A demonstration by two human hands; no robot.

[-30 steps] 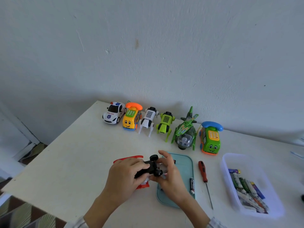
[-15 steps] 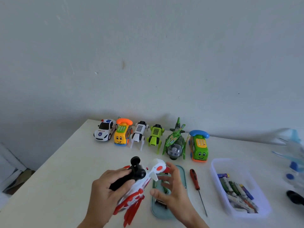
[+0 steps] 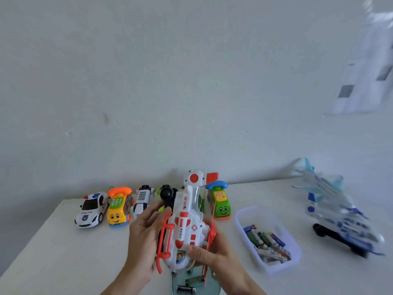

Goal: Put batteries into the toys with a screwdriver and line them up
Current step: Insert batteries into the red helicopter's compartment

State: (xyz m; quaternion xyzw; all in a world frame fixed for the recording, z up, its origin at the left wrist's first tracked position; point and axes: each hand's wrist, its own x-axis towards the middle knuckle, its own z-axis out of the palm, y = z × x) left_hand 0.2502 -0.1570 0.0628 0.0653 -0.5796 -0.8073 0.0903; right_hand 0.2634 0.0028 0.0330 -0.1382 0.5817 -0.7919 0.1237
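- Turned over and lifted since half a second ago, the white-and-red helicopter (image 3: 184, 226) now shows its top side, where before it hung low with its red skids trailing; the view has swung right too, bringing a blue-and-white toy plane (image 3: 338, 211) onto the table's right end.
- Both hands carry it above the table (image 3: 53, 250): the left hand (image 3: 144, 237) curls round its left flank by the red skid, the right hand (image 3: 214, 252) grips the nose end from below, thumb on the cockpit.
- Its long axis runs away from the person, nose towards them, tail pointing at the row by the wall.
- That row holds the police car (image 3: 91, 209), the yellow phone car (image 3: 119, 207) and the green phone car (image 3: 221, 203); the helicopter hides the toys between.
- I'd say its place is at the row's right end, beyond the green phone car, so the right hand is nearer.
- Loose batteries lie on the teal tray (image 3: 212, 288) beneath; more fill the clear tub (image 3: 240, 213).
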